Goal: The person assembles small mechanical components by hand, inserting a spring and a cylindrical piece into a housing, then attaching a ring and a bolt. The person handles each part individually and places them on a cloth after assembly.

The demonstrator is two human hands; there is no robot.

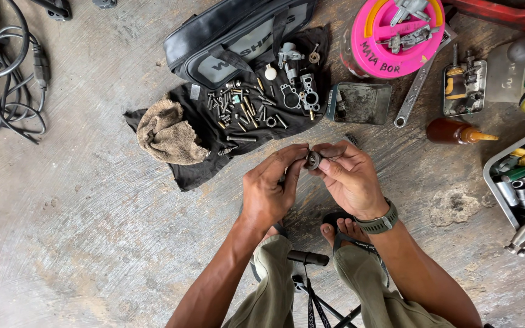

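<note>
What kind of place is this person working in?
Probably an informal repair workshop, on a bare concrete floor. Small screws and metal engine-like parts lie on a black cloth, a long steel wrench lies nearby, and both hands hold a small round metal part.

Both hands, left hand point(270, 189) and right hand point(349, 180), pinch a small round metal part point(313, 160).

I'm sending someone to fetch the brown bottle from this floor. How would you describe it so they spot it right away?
Start at the round pink lid at the top of the concrete floor. Below and to its right, past the long wrench, the brown bottle lies on its side. Its pointed yellow nozzle, aimed toward the grey tool tray, sets it apart from the metal tins nearby.
</note>
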